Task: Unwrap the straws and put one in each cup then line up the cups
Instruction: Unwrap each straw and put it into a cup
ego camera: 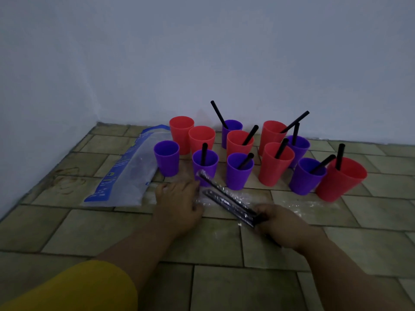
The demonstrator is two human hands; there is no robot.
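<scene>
Several red and purple cups stand in a loose cluster on the tiled floor. Most hold a black straw, such as the near purple cup [205, 163]. Two red cups [181, 132] [201, 138] and the leftmost purple cup [166, 157] hold none. My right hand [283, 223] grips the near ends of a few wrapped black straws [226, 198] that point toward the cups. My left hand [179, 205] is at the far end of the bundle, fingers pinching the clear wrapper by the purple cup.
A clear plastic bag with blue print [125, 173] lies left of the cups. Crumpled clear wrappers [312, 206] lie on the floor to the right of my hands. Walls meet in a corner behind the cups. A yellow sleeve [74, 288] shows at the bottom left.
</scene>
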